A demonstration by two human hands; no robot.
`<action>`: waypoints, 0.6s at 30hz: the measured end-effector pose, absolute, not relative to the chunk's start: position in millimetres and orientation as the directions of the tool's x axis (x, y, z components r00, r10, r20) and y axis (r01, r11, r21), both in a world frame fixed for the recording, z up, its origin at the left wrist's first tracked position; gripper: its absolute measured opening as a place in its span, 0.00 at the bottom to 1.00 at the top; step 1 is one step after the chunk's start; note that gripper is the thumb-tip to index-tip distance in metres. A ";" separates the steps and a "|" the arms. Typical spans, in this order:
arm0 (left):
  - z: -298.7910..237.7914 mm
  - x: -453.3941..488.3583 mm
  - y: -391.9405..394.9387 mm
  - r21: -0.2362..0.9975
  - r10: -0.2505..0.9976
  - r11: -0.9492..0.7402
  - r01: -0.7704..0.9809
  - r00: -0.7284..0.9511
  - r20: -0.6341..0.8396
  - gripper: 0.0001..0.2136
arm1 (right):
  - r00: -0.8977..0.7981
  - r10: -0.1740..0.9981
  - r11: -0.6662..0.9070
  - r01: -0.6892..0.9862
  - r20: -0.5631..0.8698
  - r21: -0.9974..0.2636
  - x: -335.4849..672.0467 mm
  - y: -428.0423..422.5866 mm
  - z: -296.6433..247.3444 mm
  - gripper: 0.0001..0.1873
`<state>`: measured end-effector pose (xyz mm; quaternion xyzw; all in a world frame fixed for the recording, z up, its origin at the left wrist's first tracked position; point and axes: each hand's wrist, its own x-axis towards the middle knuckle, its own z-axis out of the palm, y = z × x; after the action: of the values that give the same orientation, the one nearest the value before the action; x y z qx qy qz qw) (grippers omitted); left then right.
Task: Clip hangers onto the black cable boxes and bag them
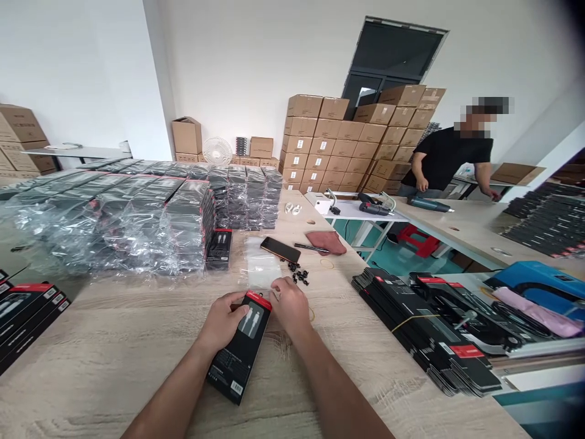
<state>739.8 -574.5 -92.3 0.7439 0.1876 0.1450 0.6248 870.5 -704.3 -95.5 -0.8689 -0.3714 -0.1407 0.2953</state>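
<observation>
- Lower centre of the frame: the left hand [223,318] grips a black cable box [241,346] lying on the wooden worktop [114,353].
- The right hand [290,305] pinches the box's red top edge.
- Small black clips [299,274] lie just above.

The flat black cable box [242,350], with a red strip at its far end, a clear window showing a white cable and a barcode label near its close end, lies face up on the wooden table [114,353], its red end by a clear plastic sleeve [261,268].
</observation>
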 end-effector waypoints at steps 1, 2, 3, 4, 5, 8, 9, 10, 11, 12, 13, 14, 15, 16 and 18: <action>-91.9 740.1 -574.8 0.984 0.466 -0.148 0.098 0.884 -0.018 0.17 | 0.724 0.541 -0.583 0.690 0.428 -0.429 872.1 -704.8 -95.6 0.05; -91.8 740.5 -574.9 0.985 0.470 -0.142 0.096 0.883 -0.018 0.17 | 0.749 0.535 -0.594 0.663 0.391 -0.455 873.5 -705.4 -95.8 0.04; -92.0 741.1 -574.9 0.987 0.473 -0.130 0.091 0.881 -0.019 0.17 | 0.760 0.539 -0.587 0.648 0.362 -0.486 874.8 -706.0 -96.1 0.05; -92.6 741.8 -574.7 0.990 0.479 -0.115 0.083 0.878 -0.017 0.17 | 0.763 0.548 -0.566 0.641 0.344 -0.518 875.8 -706.7 -96.5 0.06; -93.6 742.7 -574.5 0.993 0.489 -0.098 0.072 0.872 -0.015 0.17 | 0.759 0.558 -0.541 0.639 0.336 -0.546 876.6 -707.5 -97.0 0.07; -98.1 745.6 -574.0 0.998 0.530 -0.046 0.048 0.848 -0.016 0.18 | 0.738 0.584 -0.481 0.651 0.338 -0.588 877.3 -709.1 -98.3 0.08; -99.6 746.4 -573.9 0.999 0.543 -0.033 0.044 0.840 -0.019 0.19 | 0.731 0.590 -0.470 0.657 0.343 -0.590 877.0 -709.4 -98.6 0.08; -100.9 747.1 -573.9 0.999 0.551 -0.021 0.041 0.834 -0.022 0.20 | 0.726 0.592 -0.465 0.662 0.349 -0.588 876.4 -709.5 -98.7 0.08; -101.9 747.6 -573.9 0.999 0.556 -0.011 0.037 0.831 -0.025 0.20 | 0.724 0.589 -0.464 0.666 0.358 -0.584 875.7 -709.4 -98.7 0.07; -102.7 747.9 -573.9 0.999 0.559 -0.004 0.032 0.829 -0.025 0.21 | 0.724 0.584 -0.464 0.668 0.367 -0.581 874.9 -709.1 -98.7 0.07; -103.3 748.0 -573.9 1.000 0.562 0.000 0.027 0.827 -0.022 0.22 | 0.724 0.577 -0.460 0.671 0.378 -0.581 874.2 -708.5 -98.7 0.07; -103.8 748.2 -573.8 1.000 0.567 -0.004 0.023 0.824 -0.017 0.23 | 0.721 0.573 -0.452 0.675 0.389 -0.584 873.5 -707.9 -98.7 0.07; -104.1 748.3 -573.7 1.000 0.573 -0.013 0.023 0.819 -0.011 0.23 | 0.716 0.573 -0.438 0.679 0.400 -0.589 873.0 -707.0 -98.9 0.07; -104.4 748.4 -573.6 0.999 0.580 -0.026 0.027 0.815 -0.007 0.24 | 0.710 0.574 -0.420 0.684 0.409 -0.597 872.7 -706.1 -99.2 0.07; -104.8 748.6 -573.5 0.998 0.589 -0.050 0.038 0.808 -0.001 0.25 | 0.702 0.567 -0.390 0.689 0.430 -0.611 872.4 -704.6 -99.9 0.08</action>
<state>748.6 -573.5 -104.8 0.6931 0.2264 0.2118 0.6508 872.4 -704.6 -99.9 -0.8301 -0.3783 -0.0758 0.4026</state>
